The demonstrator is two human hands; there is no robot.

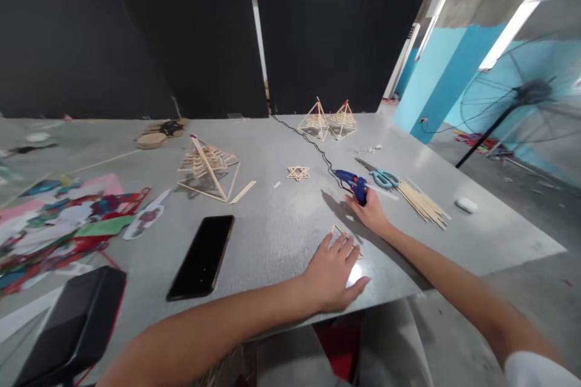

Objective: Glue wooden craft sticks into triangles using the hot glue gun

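Observation:
My left hand [333, 272] lies palm down near the table's front edge, fingers spread and outstretched. It partly covers a small frame of thin wooden sticks [336, 228]; the rest of that frame is hidden. To its right, my right hand [371, 211] is closed around the handle of a blue hot glue gun [350, 179], whose nozzle points left. A star made of wooden sticks [298, 173] lies flat beyond my hands. Just right of the glue gun are scissors [384, 178] with light blue handles and a bundle of wooden sticks [422, 202].
A stick pyramid [209, 166] stands at left, with two more pyramids [329, 120] at the back. A black phone [202, 257] lies left of my hands. Colourful scraps [77, 224] and a dark box-like device [72, 320] fill the left side. A black cord [313, 142] runs backward.

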